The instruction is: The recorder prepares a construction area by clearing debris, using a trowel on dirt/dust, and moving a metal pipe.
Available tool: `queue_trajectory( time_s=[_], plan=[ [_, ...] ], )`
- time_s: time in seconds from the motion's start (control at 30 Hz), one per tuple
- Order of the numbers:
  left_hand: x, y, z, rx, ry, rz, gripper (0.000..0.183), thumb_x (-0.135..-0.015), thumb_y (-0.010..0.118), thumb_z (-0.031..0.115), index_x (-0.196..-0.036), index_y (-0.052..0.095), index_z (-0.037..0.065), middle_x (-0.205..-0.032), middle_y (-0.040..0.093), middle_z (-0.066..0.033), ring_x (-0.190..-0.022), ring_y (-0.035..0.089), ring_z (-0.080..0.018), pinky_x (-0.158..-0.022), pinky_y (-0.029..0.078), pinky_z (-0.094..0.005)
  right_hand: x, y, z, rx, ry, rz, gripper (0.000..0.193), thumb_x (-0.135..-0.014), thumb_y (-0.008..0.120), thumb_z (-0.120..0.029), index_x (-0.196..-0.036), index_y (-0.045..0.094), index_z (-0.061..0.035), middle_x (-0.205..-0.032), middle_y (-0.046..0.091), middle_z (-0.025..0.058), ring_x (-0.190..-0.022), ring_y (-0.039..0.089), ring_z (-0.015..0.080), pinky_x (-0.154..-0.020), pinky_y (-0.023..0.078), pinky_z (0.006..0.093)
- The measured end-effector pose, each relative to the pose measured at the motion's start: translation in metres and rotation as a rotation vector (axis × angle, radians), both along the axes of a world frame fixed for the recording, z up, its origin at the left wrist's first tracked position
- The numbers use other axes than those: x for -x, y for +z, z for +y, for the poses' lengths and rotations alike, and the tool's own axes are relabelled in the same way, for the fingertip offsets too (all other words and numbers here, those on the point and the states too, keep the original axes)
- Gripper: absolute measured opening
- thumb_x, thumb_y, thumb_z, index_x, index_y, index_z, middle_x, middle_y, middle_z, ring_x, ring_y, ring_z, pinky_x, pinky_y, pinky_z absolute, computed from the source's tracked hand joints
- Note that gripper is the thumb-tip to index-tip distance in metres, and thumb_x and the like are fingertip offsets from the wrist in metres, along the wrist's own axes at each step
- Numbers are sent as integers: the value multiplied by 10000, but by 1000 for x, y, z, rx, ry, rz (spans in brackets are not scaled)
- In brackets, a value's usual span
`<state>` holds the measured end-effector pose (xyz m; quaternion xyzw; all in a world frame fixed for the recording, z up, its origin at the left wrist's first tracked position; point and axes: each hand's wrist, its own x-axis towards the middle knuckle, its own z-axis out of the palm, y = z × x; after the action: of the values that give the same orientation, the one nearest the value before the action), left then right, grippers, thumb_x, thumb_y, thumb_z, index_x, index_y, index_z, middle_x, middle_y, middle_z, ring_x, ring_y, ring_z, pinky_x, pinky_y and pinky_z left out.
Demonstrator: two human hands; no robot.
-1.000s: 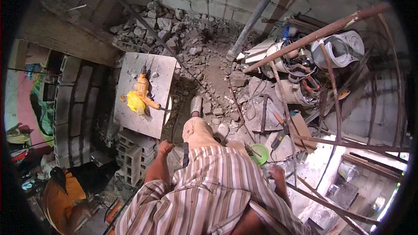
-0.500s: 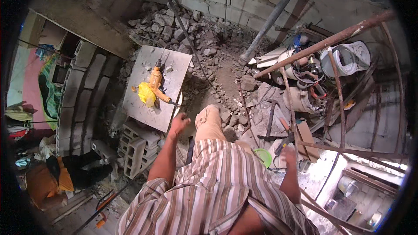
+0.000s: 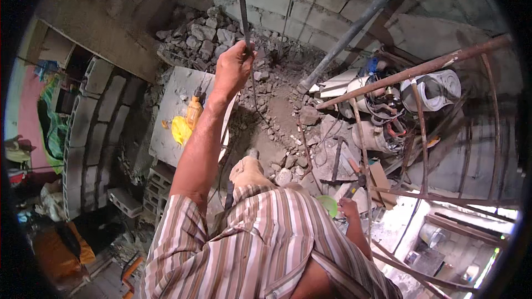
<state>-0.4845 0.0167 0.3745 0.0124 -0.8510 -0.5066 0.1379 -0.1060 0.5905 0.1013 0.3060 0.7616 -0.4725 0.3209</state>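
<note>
My left hand [image 3: 235,68] is raised ahead of me, its fingers wrapped round a dark, thin upright rod or cable [image 3: 242,5]; which of the two I cannot tell. Beneath that forearm lies a yellow-orange power drill [image 3: 193,112], partly covered by the arm, beside a crumpled yellow plastic bag [image 3: 180,130]. Both rest on a pale square board [image 3: 166,147]. Low at my right side, my right hand [image 3: 348,208] has curled fingers, and what they hold, if anything, is hidden. Closest to it are a light green bowl [image 3: 328,205] and a yellow-and-black tool [image 3: 354,187].
Broken rubble [image 3: 202,36] is heaped against the block wall. A grey pipe [image 3: 354,30] leans there. To the right, a rusty metal frame [image 3: 421,72] crosses in front of white buckets [image 3: 438,91]. A long-handled hammer [image 3: 337,160] lies nearby. Hollow blocks [image 3: 158,191] stand left.
My left hand has risen forward from beside my leg and taken hold of the dark rod or cable, whose upper part has shifted right. My right hand has moved slightly inward, towards the green bowl.
</note>
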Motion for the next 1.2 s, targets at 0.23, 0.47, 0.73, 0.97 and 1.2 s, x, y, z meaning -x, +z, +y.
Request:
queue_trajectory(
  time_s=[0.23, 0.47, 0.73, 0.97, 1.2],
  plan=[
    [54, -2, -23, 24, 20, 50, 183, -890, 656, 151, -1030, 623, 38, -845, 681, -75, -793, 585, -72, -731, 480, -256, -16, 7, -53, 47, -351, -177, 327, -877, 581, -164, -1197, 584, -97, -964, 688, 78, -701, 674, 216, -465, 506, 381],
    [72, -4, -6, 29, -6, 66, 146, -904, 639, 136, -1015, 630, 41, -841, 682, -74, -819, 614, -93, -753, 487, -265, -32, 6, -62, 310, -545, -107, 365, -848, 669, -151, -1188, 607, -31, -889, 697, 103, -703, 674, 216, -476, 524, 375],
    [73, -8, -46, 131, 152, 142, 157, -908, 579, 168, -989, 626, 42, -830, 675, -145, -767, 649, -221, -720, 490, -332, -50, -28, 1, 489, -375, 14, 418, -716, 704, -152, -1124, 631, -96, -995, 694, 38, -748, 674, 243, -692, 544, 440],
    [48, -28, 18, 97, 268, 194, 163, -897, 614, 216, -937, 591, 60, -818, 658, -184, -782, 637, -387, -682, 496, -404, -136, -74, 76, 551, -239, 252, 299, -695, 719, -196, -950, 661, -51, -859, 671, 15, -753, 636, 143, -618, 500, 325],
    [1, -24, 23, 260, 333, 194, 265, -859, 638, 198, -1087, 578, 78, -888, 663, -191, -853, 643, -384, -728, 502, -432, -104, 14, 48, 13, 488, 625, 187, -783, 643, -209, -869, 663, -44, -758, 643, 2, -599, 602, 175, -550, 461, 320]
  ],
)
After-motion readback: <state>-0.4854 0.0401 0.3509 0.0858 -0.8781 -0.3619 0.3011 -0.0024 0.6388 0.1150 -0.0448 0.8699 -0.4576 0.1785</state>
